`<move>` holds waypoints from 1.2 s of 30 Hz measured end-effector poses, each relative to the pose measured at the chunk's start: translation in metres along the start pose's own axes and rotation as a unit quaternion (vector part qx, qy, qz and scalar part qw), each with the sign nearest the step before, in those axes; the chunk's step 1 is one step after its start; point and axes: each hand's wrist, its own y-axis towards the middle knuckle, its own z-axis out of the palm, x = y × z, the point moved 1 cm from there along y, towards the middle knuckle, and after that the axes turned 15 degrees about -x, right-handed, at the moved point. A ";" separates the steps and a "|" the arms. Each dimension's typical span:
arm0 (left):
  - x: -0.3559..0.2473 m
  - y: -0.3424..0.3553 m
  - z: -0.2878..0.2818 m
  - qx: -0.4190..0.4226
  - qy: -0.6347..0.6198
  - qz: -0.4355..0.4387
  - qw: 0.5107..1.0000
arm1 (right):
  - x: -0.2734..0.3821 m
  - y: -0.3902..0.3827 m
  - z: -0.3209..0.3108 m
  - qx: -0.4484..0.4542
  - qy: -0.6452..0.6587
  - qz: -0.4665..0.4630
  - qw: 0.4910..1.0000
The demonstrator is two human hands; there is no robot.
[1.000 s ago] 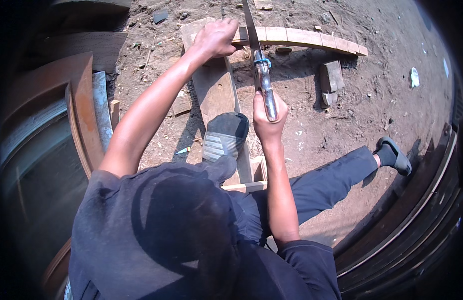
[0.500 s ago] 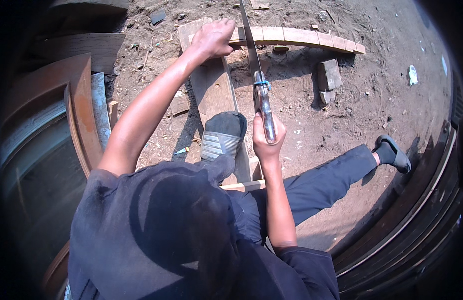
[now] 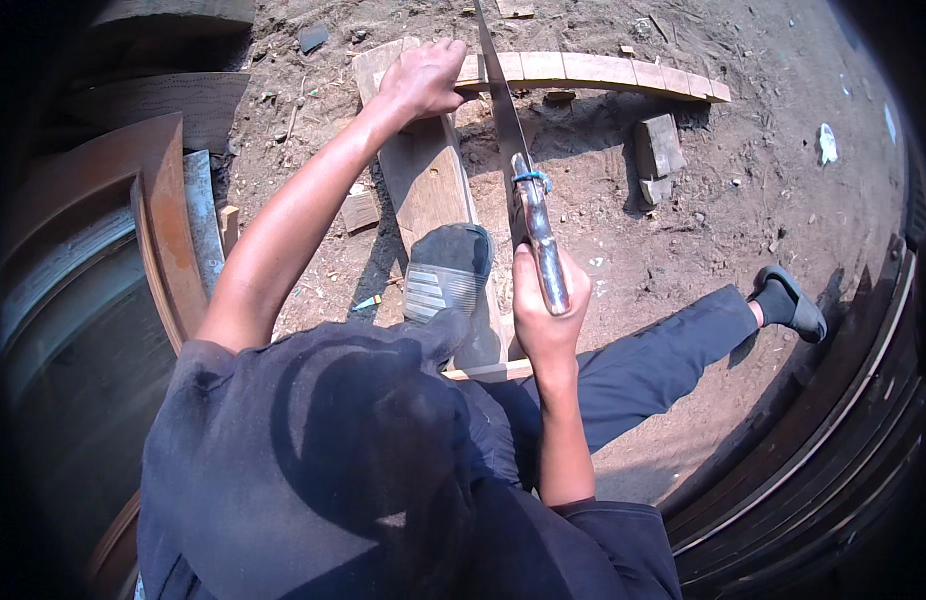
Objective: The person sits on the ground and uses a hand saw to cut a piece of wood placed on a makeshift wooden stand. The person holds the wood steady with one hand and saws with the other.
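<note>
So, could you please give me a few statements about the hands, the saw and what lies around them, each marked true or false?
1. The right hand holds the saw by its handle. True.
2. The left hand grips the saw too. False: it is on the curved wooden strip.
3. A sandalled foot rests on the plank. True.
4. The band on the saw is red. False: the band is blue.
5. A white scrap lies to the left of the plank. False: it lies to the right.
</note>
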 end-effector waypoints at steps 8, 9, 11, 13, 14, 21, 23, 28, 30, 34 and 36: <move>0.001 0.000 -0.004 0.002 -0.012 -0.012 1.000 | -0.003 0.018 0.005 0.046 -0.041 -0.042 0.997; 0.001 0.004 -0.004 0.006 -0.008 -0.011 1.000 | -0.004 0.017 0.004 0.053 -0.055 -0.055 0.996; 0.001 0.003 -0.002 0.009 0.004 -0.007 1.000 | -0.004 0.017 0.007 0.043 -0.045 -0.072 0.995; 0.002 0.002 -0.002 0.015 0.009 -0.010 1.000 | -0.005 0.020 0.009 0.045 -0.047 -0.104 0.992; 0.001 0.002 -0.002 0.017 0.012 -0.010 1.000 | -0.006 0.021 0.009 0.044 -0.036 -0.071 0.996; -0.001 0.001 -0.005 0.030 0.003 -0.023 0.999 | -0.013 0.012 0.008 0.045 -0.038 -0.005 0.998; -0.001 0.003 -0.006 0.031 -0.002 -0.025 0.999 | -0.041 -0.009 -0.006 0.021 -0.037 -0.011 0.999; 0.001 -0.003 -0.003 0.008 -0.004 -0.017 1.000 | -0.085 -0.051 -0.029 0.003 -0.035 -0.052 0.998; 0.003 -0.001 -0.001 0.011 0.010 -0.014 1.000 | -0.084 -0.035 -0.004 -0.022 -0.010 -0.050 0.998; -0.002 0.002 -0.002 0.004 -0.012 -0.006 1.000 | -0.057 0.033 0.044 -0.013 0.049 -0.025 0.998; 0.002 0.001 0.001 -0.001 -0.018 -0.004 1.000 | -0.055 0.028 0.041 -0.020 0.046 -0.048 0.998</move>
